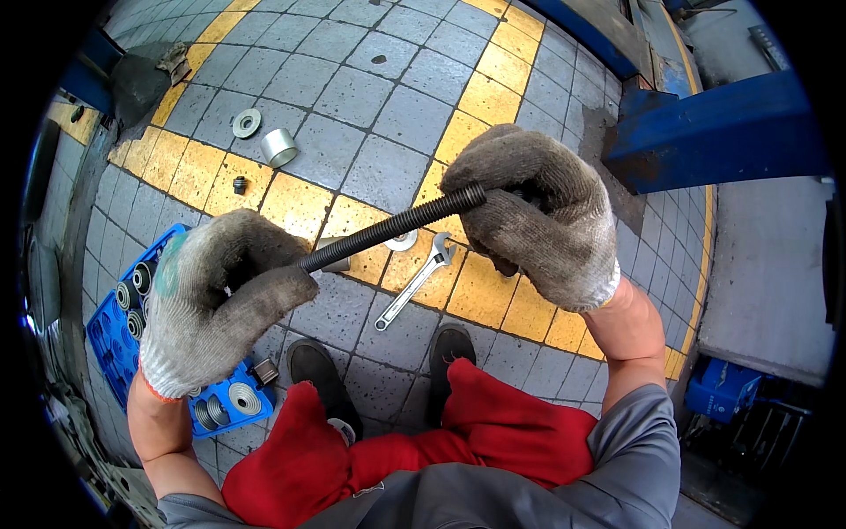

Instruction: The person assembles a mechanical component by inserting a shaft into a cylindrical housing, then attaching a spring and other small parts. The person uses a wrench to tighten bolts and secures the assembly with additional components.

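Note:
A dark threaded rod [388,229] spans the gap between my two gloved hands, tilted up toward the right. My left hand [225,295], in a worn knit work glove, pinches its lower end between thumb and fingers. At the upper end, my right hand [538,207] grips it with curled fingers; the tip shows beside the thumb. Below the rod, an adjustable wrench [414,282] lies on the tiled floor. Partly hidden behind the rod are a silver washer-like disc [403,241] and a metal cylinder [338,262].
On the left, a blue tool case [112,339] holds several round metal pieces. Farther out lie a metal ring [246,123], a silver sleeve [278,148] and a small black fitting [240,185]. A blue steel beam [723,132] stands at right. My shoes [451,353] are just below the wrench.

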`<control>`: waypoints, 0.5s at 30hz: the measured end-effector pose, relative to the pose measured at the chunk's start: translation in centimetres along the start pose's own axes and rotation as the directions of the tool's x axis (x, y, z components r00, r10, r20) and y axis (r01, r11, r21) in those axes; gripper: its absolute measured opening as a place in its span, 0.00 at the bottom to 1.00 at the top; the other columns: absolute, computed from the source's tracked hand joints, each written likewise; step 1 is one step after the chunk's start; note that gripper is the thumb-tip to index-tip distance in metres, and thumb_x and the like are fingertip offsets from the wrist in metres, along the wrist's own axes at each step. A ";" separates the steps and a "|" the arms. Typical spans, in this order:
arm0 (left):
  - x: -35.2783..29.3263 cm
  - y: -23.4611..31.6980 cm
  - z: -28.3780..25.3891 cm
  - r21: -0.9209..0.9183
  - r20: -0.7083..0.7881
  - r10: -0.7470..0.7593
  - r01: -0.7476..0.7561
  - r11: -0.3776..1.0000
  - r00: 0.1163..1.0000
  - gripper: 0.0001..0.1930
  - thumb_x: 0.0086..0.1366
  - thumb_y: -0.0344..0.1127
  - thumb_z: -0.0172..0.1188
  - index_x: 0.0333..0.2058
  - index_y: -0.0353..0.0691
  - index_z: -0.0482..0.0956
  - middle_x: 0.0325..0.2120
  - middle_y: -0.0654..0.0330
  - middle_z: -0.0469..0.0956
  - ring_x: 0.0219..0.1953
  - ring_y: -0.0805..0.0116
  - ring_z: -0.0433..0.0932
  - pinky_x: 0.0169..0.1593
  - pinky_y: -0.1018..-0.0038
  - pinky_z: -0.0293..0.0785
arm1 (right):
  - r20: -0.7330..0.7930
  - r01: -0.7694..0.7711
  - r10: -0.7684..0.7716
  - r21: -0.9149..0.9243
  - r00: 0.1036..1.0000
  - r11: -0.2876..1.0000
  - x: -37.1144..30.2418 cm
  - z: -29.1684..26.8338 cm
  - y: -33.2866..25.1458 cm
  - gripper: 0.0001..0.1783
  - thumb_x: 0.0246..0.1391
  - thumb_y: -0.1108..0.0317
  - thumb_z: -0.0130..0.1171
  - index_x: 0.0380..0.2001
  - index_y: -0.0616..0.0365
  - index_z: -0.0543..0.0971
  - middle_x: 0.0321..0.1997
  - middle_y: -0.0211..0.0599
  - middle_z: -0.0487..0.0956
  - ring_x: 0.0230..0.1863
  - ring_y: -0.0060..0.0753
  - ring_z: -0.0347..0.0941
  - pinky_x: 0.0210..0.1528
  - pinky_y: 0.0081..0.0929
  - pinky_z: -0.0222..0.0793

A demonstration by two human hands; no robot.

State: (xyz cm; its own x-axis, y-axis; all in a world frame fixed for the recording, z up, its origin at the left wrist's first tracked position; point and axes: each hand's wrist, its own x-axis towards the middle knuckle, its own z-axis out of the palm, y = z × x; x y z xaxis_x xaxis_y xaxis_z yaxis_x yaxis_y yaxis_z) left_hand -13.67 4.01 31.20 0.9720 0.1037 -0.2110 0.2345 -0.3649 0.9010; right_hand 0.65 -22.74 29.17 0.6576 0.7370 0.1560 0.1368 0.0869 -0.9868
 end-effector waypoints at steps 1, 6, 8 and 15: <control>0.0 0.0 0.0 0.008 0.002 0.000 0.000 1.000 1.000 0.13 0.57 0.27 0.76 0.39 0.33 0.83 0.28 0.61 0.83 0.31 0.76 0.80 0.35 0.76 0.75 | 0.002 -0.003 0.003 0.006 1.000 1.000 0.0 0.0 0.0 0.21 0.57 0.69 0.72 0.53 0.61 0.81 0.46 0.39 0.83 0.35 0.21 0.80 0.31 0.17 0.80; 0.0 -0.4 0.3 -0.010 -0.023 0.069 -0.069 0.998 0.997 0.14 0.57 0.27 0.77 0.39 0.33 0.83 0.28 0.62 0.83 0.29 0.77 0.79 0.34 0.77 0.74 | 0.005 0.019 -0.019 0.017 1.000 1.000 0.1 0.1 0.1 0.20 0.58 0.70 0.71 0.52 0.62 0.81 0.47 0.41 0.82 0.32 0.19 0.80 0.26 0.14 0.77; -0.1 -0.6 0.4 -0.033 -0.038 0.081 -0.082 0.996 0.996 0.14 0.56 0.28 0.77 0.39 0.33 0.83 0.28 0.62 0.83 0.28 0.78 0.78 0.33 0.77 0.73 | 0.006 0.036 -0.036 0.017 0.999 0.999 0.1 0.1 0.1 0.19 0.59 0.70 0.70 0.52 0.63 0.81 0.47 0.41 0.82 0.32 0.19 0.80 0.25 0.14 0.77; 0.0 -0.6 0.0 0.065 -0.006 0.110 -0.109 0.992 0.994 0.15 0.55 0.29 0.79 0.38 0.35 0.82 0.26 0.64 0.81 0.27 0.80 0.77 0.31 0.80 0.70 | -0.002 0.028 -0.028 0.028 1.000 0.999 0.0 0.2 0.2 0.17 0.61 0.71 0.68 0.51 0.62 0.81 0.45 0.40 0.82 0.33 0.19 0.80 0.26 0.15 0.77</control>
State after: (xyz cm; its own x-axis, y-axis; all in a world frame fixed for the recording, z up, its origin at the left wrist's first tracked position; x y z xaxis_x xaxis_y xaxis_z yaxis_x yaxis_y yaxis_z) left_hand -13.83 4.20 30.68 0.9917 0.0686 -0.1083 0.1274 -0.4336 0.8921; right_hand 0.54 -22.64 28.96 0.6550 0.7329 0.1839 0.1343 0.1266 -0.9828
